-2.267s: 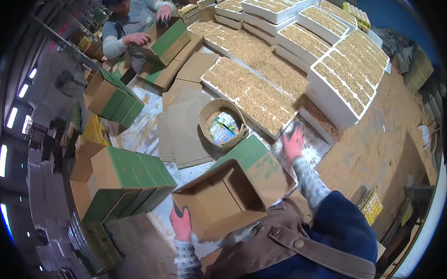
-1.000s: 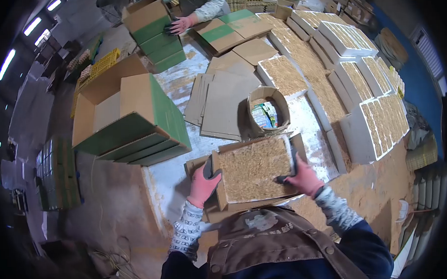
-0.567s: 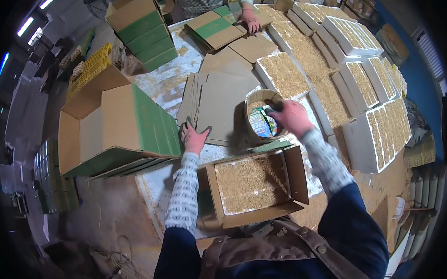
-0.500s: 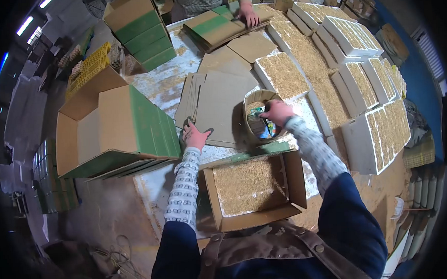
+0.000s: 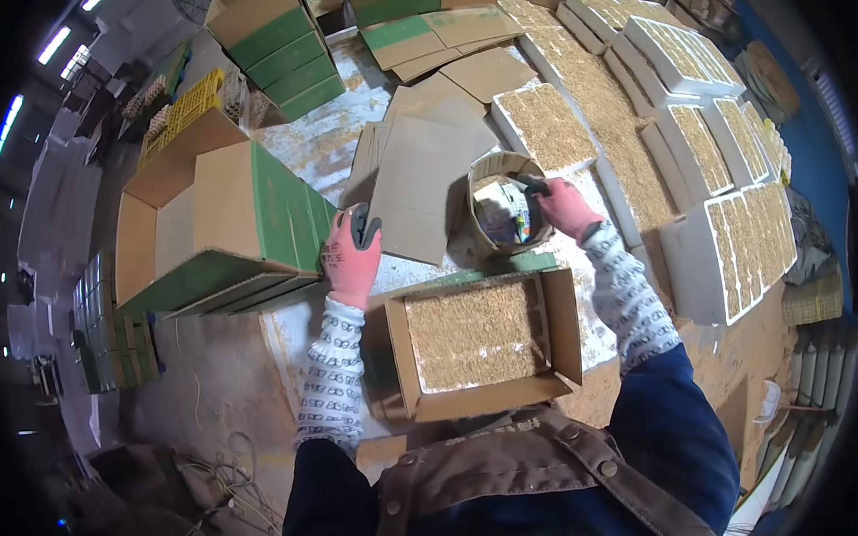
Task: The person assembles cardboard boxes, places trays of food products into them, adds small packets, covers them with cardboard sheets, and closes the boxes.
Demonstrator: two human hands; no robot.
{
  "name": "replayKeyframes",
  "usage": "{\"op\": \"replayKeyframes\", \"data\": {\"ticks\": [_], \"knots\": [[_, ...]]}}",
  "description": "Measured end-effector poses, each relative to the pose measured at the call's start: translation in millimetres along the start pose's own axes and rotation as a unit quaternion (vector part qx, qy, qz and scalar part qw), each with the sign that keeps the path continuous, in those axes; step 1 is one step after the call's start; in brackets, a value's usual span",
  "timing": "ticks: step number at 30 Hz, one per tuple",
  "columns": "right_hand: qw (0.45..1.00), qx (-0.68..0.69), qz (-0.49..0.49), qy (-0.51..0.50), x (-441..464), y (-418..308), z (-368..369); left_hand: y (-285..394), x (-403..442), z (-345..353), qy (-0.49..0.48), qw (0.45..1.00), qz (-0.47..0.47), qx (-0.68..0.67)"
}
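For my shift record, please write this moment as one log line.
left hand: beside cardboard sheets | right hand: at round tub, grip unclear | open carton: filled tray inside

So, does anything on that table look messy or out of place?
A little. The flat brown cardboard sheets lie fanned at uneven angles instead of squared up, and the white tabletop beside them has brownish patches, though I can't tell whether those are stains or spilled bits.

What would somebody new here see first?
Probably the pink-gloved left hand by the green-and-brown boxes, and the pink-gloved right hand at the round tub of packets. Then the open box of tan crumbly bits in front, and the white trays on the right.
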State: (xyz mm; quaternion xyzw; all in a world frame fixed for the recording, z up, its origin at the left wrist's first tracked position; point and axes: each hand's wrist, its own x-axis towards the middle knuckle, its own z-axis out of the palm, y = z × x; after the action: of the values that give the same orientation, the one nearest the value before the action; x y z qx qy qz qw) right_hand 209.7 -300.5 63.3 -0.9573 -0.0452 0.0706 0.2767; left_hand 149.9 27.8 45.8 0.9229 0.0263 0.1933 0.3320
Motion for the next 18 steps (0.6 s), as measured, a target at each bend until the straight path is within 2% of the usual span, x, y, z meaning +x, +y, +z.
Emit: {"op": "replayKeyframes", "data": {"ticks": [1, 2, 3, 4, 5, 6, 7, 9, 10, 11, 13, 14, 15, 16, 17, 18], "knots": [[0.996, 0.073, -0.049, 0.017, -19, -9, -17, 16, -4, -15, -0.008, 1.000, 0.009, -0.026], [0.984, 0.062, -0.153, 0.072, -38, -12, -27, 17, -11, -23, 0.020, 0.999, 0.045, -0.017], [0.927, 0.064, -0.304, 0.212, -67, -32, -35, 27, -20, -35, 0.028, 0.996, 0.088, -0.002], [0.926, 0.080, -0.311, 0.200, -97, -47, -38, 42, -31, -52, 0.032, 0.991, 0.129, 0.014], [0.926, 0.000, -0.349, 0.143, -122, -39, -24, 57, -44, -66, 0.031, 0.984, 0.171, 0.028], [0.923, -0.059, -0.380, 0.030, -144, -36, -9, 70, -57, -73, 0.049, 0.960, 0.268, 0.058], [0.902, -0.118, -0.406, -0.082, -160, -35, 1, 83, -72, -80, -0.023, 0.944, 0.323, 0.067], [0.928, -0.137, -0.344, 0.049, -175, -19, -4, 95, -108, -83, -0.200, 0.891, 0.396, 0.099], [0.946, -0.195, -0.247, 0.074, -178, 1, -22, 94, -126, -77, -0.261, 0.849, 0.440, 0.131], [0.920, -0.251, -0.244, 0.177, -178, -7, -59, 89, -142, -67, -0.308, 0.845, 0.421, 0.119], [0.918, -0.126, -0.247, 0.282, -180, -23, -66, 79, -167, -51, -0.410, 0.820, 0.389, 0.091], [0.907, -0.062, -0.246, 0.335, -183, -32, -63, 78, -171, -41, -0.436, 0.807, 0.377, 0.131], [0.932, -0.055, -0.268, 0.237, -186, -42, -44, 82, -169, -30, -0.459, 0.793, 0.363, 0.171], [0.955, -0.100, -0.268, 0.080, -191, -46, -14, 82, -170, -24, -0.480, 0.778, 0.348, 0.210], [0.930, -0.134, -0.342, 0.026, -193, -28, 34, 75, -174, -22, -0.492, 0.791, 0.320, 0.174], [0.921, -0.262, -0.237, -0.164, -196, -39, 47, 64, -175, -20, -0.502, 0.802, 0.294, 0.137]]}}
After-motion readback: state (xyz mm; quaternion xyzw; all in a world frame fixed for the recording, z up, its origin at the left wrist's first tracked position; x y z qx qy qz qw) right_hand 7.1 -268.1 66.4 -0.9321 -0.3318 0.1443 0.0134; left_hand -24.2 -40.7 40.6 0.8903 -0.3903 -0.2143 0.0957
